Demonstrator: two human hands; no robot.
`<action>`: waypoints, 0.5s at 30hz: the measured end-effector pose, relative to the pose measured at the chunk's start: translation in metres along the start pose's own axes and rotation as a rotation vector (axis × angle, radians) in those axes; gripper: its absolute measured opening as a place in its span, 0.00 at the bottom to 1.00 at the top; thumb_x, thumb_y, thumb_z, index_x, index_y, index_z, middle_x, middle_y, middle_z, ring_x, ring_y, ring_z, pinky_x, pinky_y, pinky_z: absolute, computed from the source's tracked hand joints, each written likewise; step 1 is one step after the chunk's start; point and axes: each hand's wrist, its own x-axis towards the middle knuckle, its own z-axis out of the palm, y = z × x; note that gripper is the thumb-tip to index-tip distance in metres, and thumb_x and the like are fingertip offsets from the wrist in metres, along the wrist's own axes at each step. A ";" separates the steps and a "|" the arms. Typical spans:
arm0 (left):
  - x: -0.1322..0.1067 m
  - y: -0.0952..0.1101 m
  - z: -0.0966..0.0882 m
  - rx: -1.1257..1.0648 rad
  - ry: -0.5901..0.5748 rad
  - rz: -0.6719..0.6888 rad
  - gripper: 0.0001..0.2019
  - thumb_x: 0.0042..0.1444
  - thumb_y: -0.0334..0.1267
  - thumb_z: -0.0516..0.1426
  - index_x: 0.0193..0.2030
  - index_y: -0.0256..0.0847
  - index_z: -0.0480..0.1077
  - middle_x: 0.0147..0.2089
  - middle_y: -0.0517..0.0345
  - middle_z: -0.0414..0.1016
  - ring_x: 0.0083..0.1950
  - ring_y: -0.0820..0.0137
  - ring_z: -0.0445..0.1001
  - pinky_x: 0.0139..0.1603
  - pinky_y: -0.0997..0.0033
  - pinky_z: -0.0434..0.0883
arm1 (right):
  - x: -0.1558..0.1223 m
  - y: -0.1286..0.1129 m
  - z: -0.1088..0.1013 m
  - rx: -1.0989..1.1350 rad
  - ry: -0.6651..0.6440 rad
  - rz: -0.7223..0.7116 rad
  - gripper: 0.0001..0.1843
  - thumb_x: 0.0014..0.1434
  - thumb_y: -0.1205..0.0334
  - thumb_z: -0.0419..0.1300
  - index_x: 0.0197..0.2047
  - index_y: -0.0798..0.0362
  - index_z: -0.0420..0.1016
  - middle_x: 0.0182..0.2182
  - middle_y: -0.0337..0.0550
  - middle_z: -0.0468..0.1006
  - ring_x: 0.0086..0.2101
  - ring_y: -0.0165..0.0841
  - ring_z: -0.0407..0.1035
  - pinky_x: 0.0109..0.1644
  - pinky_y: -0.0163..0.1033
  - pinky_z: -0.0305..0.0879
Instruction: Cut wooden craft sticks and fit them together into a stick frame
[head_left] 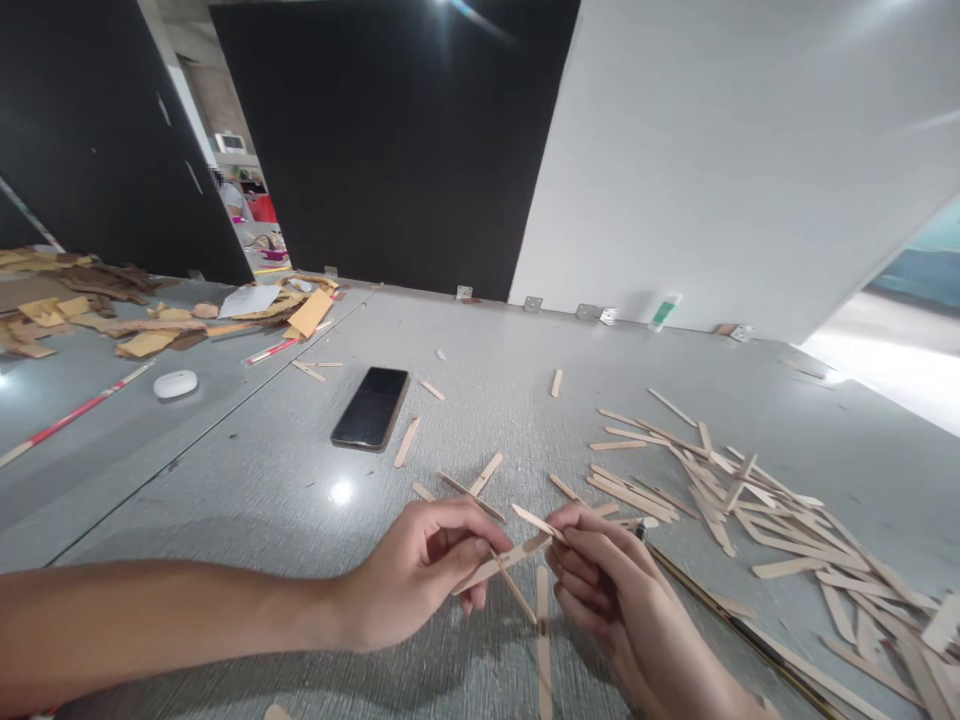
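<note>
My left hand (420,575) is closed, pinching a flat wooden stick (499,563) that slants up to the right. My right hand (600,580) is closed too, its fingertips pinching the pointed end of a second wooden stick (536,520) where it meets the first. A third stick (516,588) crosses below them, between the two hands. Both hands hover just above the grey table (262,480). Another stick (543,640) lies flat on the table under my hands.
A pile of several wooden sticks (750,500) spreads over the table to the right. A black phone (370,407) lies ahead on the left, with loose sticks around it. A white oval case (175,384) and cardboard scraps (112,310) sit far left. Dark and white panels stand behind.
</note>
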 end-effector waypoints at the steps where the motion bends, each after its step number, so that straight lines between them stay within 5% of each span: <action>1: 0.000 0.000 0.000 0.007 -0.002 0.007 0.13 0.68 0.43 0.61 0.43 0.33 0.79 0.38 0.57 0.70 0.27 0.78 0.71 0.29 0.76 0.70 | -0.001 0.001 0.000 0.002 -0.006 0.004 0.15 0.56 0.50 0.73 0.35 0.51 0.76 0.23 0.27 0.50 0.24 0.26 0.38 0.23 0.28 0.39; 12: -0.002 0.002 0.001 0.068 -0.006 0.029 0.14 0.70 0.44 0.59 0.43 0.35 0.79 0.41 0.57 0.68 0.29 0.79 0.68 0.29 0.76 0.66 | -0.007 0.009 0.003 -0.072 -0.136 -0.007 0.20 0.58 0.43 0.72 0.38 0.52 0.77 0.22 0.26 0.51 0.23 0.25 0.38 0.22 0.28 0.39; 15: -0.003 0.002 0.001 0.048 -0.019 0.000 0.15 0.69 0.47 0.59 0.45 0.35 0.76 0.34 0.60 0.68 0.28 0.78 0.67 0.29 0.76 0.65 | -0.008 0.012 0.004 -0.119 -0.178 -0.025 0.23 0.58 0.40 0.71 0.39 0.53 0.78 0.21 0.25 0.52 0.21 0.24 0.40 0.21 0.29 0.41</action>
